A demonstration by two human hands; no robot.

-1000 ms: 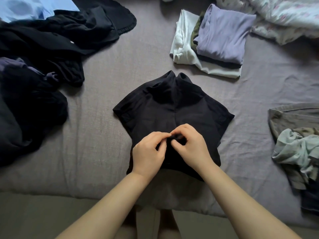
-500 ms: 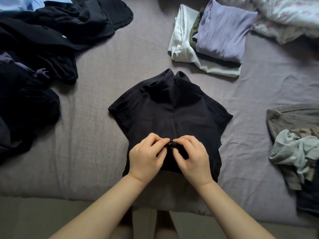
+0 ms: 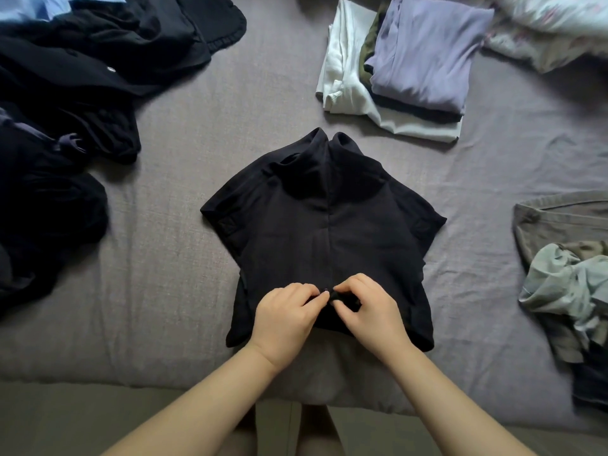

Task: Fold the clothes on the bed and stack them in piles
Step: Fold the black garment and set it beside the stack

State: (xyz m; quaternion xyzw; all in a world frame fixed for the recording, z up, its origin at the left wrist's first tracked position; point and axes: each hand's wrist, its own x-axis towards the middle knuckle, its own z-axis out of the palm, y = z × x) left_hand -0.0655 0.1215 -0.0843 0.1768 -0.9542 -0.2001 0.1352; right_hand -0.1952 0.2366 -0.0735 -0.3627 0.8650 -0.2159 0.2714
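Note:
A black short-sleeved shirt (image 3: 324, 232) lies flat on the grey bed (image 3: 184, 199), collar pointing away from me, front placket running down its middle. My left hand (image 3: 283, 315) and my right hand (image 3: 368, 312) meet at the lower end of the placket, near the hem. Both pinch the black fabric there between thumb and fingers, around a small dark button. A folded pile (image 3: 411, 64) with a lilac garment on top stands at the back right.
A heap of unfolded dark clothes (image 3: 62, 103) covers the left side of the bed, with a light blue piece (image 3: 39, 8) at the far corner. Crumpled grey-green garments (image 3: 569, 278) lie at the right edge. A floral quilt (image 3: 552, 24) sits at the back right. The bed's front edge runs just below the shirt.
Both hands have shifted slightly down the placket toward the hem, still pinching the fabric. The shirt lies where it was.

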